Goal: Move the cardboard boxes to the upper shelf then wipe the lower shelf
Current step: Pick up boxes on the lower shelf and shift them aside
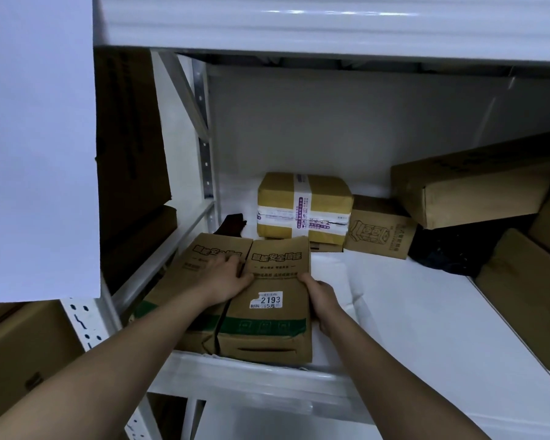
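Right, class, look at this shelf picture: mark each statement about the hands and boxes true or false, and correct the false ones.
1. Both hands hold the box with the 2193 sticker. True: the left hand is on its left side, the right hand on its right.
2. That box sits alone at the shelf front. False: a matching box lies directly to its left.
3. A tape-wrapped parcel sits further back. True.
4. The long box at the right lies flat on the shelf. False: it rests tilted on other boxes.
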`<action>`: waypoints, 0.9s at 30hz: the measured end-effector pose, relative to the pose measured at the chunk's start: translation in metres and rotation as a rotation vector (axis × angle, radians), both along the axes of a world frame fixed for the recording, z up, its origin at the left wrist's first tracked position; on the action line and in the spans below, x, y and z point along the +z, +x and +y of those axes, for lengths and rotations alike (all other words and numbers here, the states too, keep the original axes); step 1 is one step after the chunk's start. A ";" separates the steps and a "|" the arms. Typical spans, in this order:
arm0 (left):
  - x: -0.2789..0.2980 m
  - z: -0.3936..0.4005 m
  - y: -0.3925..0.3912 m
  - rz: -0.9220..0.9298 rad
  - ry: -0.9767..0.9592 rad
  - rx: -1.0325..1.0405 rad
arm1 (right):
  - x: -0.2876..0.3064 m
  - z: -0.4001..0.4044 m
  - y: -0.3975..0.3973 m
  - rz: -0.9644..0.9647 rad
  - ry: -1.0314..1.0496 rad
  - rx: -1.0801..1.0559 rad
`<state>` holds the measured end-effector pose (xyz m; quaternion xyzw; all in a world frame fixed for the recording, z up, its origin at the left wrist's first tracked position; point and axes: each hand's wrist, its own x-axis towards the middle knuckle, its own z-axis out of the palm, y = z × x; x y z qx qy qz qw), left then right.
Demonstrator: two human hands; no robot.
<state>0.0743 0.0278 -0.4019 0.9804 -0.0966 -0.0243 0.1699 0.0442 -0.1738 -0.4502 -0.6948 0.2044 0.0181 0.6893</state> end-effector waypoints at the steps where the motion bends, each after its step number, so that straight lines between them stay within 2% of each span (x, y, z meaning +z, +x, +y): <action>1: -0.001 -0.001 0.000 -0.003 0.007 -0.007 | 0.000 0.000 0.000 0.003 -0.043 -0.007; 5: -0.005 -0.006 0.002 -0.010 0.030 -0.028 | 0.003 -0.001 -0.001 0.004 -0.214 0.001; 9: -0.008 -0.012 0.003 -0.020 0.027 -0.041 | 0.003 0.000 -0.001 0.027 -0.308 0.079; 15: -0.009 -0.024 0.004 -0.030 0.030 -0.082 | 0.000 0.001 0.000 0.043 -0.481 0.085; 22: -0.011 -0.041 0.006 -0.003 0.160 -0.186 | 0.000 0.000 0.000 0.029 -0.484 0.099; 27: -0.011 -0.056 0.002 0.025 0.174 -0.269 | -0.004 0.000 -0.001 0.000 -0.562 0.096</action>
